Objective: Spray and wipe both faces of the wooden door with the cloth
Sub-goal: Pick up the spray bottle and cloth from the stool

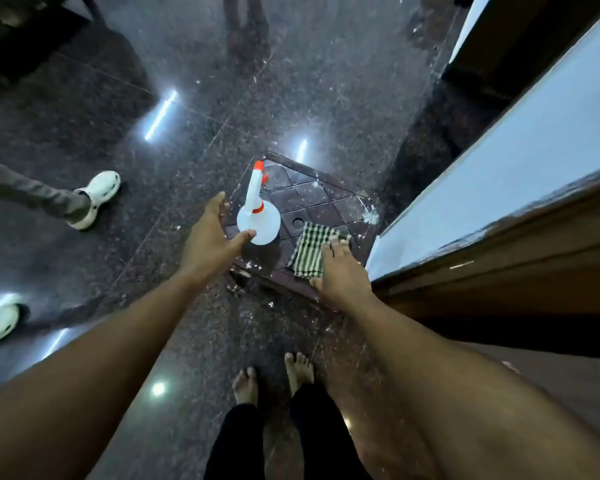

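A white spray bottle [258,221] with an orange nozzle stands on a low brown plastic stool [312,199]. Beside it on the stool lies a folded green-and-white checked cloth [309,251]. My left hand [210,240] is spread open around the bottle's left side, thumb touching its base, not closed on it. My right hand [340,271] lies flat on the cloth's near right corner, fingers resting on top. The wooden door [516,265] runs along the right, seen edge-on from above.
Dark polished granite floor [187,116] all around, with lamp reflections. My bare feet [274,379] stand just in front of the stool. Another person's legs in white shoes [97,197] stand at the left. A pale wall or frame strip [520,154] borders the door.
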`<action>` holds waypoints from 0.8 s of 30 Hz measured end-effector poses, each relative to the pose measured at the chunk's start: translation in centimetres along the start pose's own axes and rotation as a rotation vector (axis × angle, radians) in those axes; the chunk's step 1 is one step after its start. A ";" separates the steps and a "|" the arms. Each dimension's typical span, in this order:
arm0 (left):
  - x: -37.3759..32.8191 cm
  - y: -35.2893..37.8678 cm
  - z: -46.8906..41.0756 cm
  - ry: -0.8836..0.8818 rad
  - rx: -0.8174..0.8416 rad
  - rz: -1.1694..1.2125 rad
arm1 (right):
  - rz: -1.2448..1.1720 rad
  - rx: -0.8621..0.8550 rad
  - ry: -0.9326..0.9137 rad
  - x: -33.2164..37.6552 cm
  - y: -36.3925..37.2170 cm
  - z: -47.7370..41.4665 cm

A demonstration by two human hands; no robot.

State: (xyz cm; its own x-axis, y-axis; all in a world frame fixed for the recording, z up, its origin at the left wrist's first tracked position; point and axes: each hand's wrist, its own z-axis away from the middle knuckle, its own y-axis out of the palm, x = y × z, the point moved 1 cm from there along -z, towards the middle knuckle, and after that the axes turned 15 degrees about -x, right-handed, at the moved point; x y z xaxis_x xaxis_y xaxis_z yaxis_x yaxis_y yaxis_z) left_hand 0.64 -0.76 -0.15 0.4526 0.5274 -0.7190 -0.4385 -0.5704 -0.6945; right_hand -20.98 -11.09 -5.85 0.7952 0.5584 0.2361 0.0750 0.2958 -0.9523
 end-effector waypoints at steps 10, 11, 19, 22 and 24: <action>2.1 7.6 -8.3 0.108 0.279 0.215 | 0.130 0.076 0.046 0.1 6.2 -5.8; 2.5 8.3 -8.5 0.120 0.283 0.223 | 0.154 0.079 0.028 0.0 6.5 -6.0; 4.3 10.7 -10.4 0.054 0.178 0.260 | 0.101 0.039 0.004 0.1 6.0 -8.4; 4.5 10.7 -10.2 0.070 0.187 0.261 | -0.237 -0.110 0.337 -0.6 5.0 -8.4; 4.8 10.5 -9.3 0.035 0.198 0.296 | -0.470 -0.157 0.582 -1.2 5.0 -7.1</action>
State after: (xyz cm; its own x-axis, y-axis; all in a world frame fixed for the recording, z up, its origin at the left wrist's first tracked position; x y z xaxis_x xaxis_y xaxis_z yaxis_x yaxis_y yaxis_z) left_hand 5.43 -10.09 -10.63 0.3077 0.3338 -0.8910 -0.6954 -0.5602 -0.4501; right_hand -17.27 -15.78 -12.26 0.8439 -0.1106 0.5249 0.5342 0.2637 -0.8032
